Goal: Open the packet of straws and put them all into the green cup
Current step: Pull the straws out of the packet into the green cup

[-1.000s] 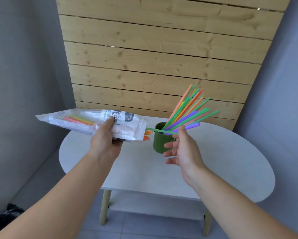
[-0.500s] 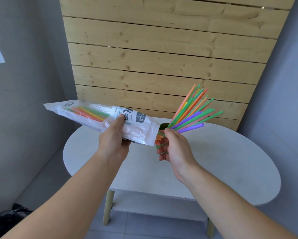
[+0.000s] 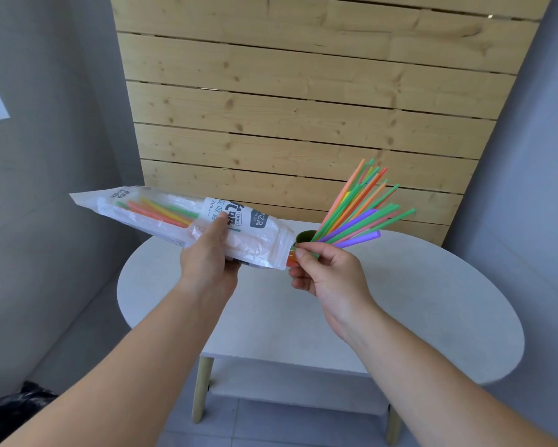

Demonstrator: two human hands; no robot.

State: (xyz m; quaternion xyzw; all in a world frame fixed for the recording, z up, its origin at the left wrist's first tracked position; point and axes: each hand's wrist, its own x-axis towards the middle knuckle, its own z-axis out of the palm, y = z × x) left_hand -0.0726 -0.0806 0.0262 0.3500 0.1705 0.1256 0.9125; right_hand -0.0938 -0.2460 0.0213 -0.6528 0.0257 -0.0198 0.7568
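holding the packet of straws [image 3: 187, 227] up in the air over the white counter [image 3: 432, 301], open end pointing at the green cup [image 3: 305, 236]. left hand [image 3: 210, 262] closing tight around the packet's middle. right hand [image 3: 327, 272] pinching the straw ends [image 3: 291, 260] poking out of the packet. fanning out of the cup, lots of bright straws [image 3: 358, 208]. standing behind, a wooden wall [image 3: 303, 108].

Both forearms are extended fwd, bare. L hand [image 3: 210, 259] is closed in a grip, thumb laid on top, fingers curled beneath. R hand [image 3: 327, 274] is pinched, thumb w/ forefinger, other fingers curled under.
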